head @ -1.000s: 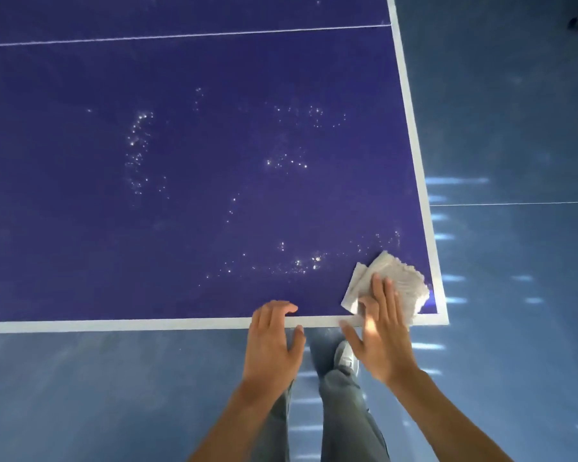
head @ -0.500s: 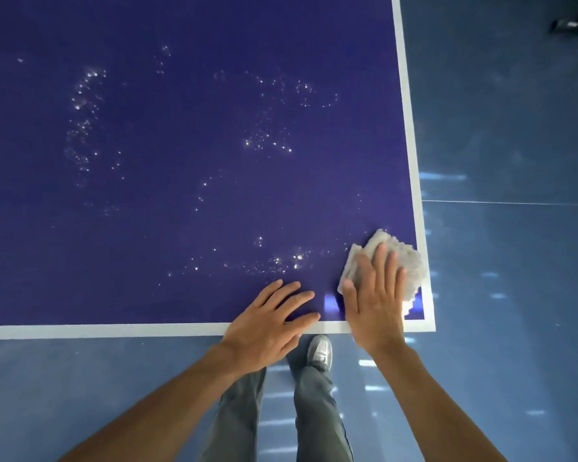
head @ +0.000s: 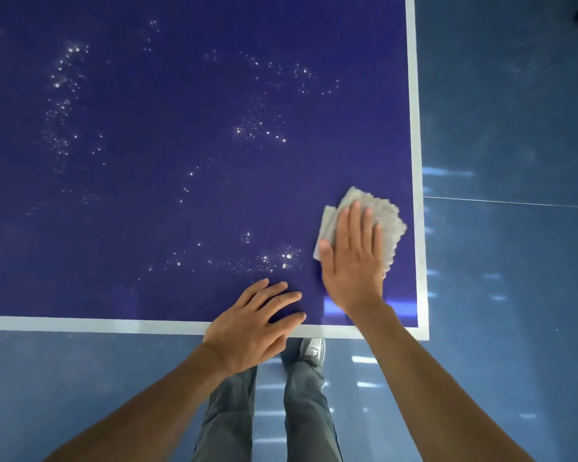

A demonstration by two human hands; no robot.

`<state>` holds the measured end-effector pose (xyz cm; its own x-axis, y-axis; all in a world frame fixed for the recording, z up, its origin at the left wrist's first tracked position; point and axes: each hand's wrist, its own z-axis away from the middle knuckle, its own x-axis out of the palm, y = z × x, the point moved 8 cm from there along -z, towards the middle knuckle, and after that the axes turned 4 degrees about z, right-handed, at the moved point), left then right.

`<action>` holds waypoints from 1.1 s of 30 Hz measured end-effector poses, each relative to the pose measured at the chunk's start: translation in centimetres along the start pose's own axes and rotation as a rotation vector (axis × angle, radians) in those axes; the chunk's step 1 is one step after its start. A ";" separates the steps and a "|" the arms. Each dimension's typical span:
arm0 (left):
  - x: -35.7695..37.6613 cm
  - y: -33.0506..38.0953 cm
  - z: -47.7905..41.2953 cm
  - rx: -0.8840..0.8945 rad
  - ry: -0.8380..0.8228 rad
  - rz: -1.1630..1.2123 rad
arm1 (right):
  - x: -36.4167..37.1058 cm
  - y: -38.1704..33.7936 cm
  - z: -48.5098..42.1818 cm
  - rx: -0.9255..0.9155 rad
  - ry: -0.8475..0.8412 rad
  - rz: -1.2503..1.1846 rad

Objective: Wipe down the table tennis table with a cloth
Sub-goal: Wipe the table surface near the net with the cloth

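Right hand (head: 352, 258) lies flat, fingers extended, pressing the grey cloth (head: 386, 216) onto the table (head: 167, 181) at lower right of frame, near the corner. Left hand (head: 251, 328) rests open, fingers spread, across the near white edge. Droplets (head: 267, 258) glint left of the cloth.

No word, number, brand or sign can be read anywhere in the frame. The dark blue tabletop (head: 181, 195) carries only its plain white border lines along the lower and right edges, and the grey cloth (head: 377, 211) at centre right shows bare weave with no label or print.
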<state>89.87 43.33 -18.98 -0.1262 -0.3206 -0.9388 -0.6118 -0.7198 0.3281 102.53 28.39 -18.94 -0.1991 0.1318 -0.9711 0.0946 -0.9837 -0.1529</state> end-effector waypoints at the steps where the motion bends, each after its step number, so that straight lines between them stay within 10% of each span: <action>1: 0.0 0.0 0.0 -0.001 0.001 -0.004 | 0.6 -1.2 1.5 -0.158 -0.018 0.031; 11: 0.1 0.0 -0.2 -0.022 -0.033 -0.042 | -1.1 5.5 -4.4 0.287 -0.020 -0.088; 20: -2.6 -1.8 2.7 -0.318 0.252 0.041 | 1.2 -1.0 3.8 -0.540 -0.098 0.118; 26: -6.8 -6.7 12.3 -0.854 0.392 0.026 | -0.2 2.8 2.1 0.174 0.005 -0.061; 33: -9.0 -12.9 20.1 -1.204 0.324 0.011 | 3.4 -12.0 6.2 -0.449 -0.071 0.117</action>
<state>83.19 67.94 -16.91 0.1761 -0.3440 -0.9223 0.5132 -0.7674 0.3842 94.63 39.87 -19.29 -0.2264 -0.0013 -0.9740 0.5303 -0.8390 -0.1221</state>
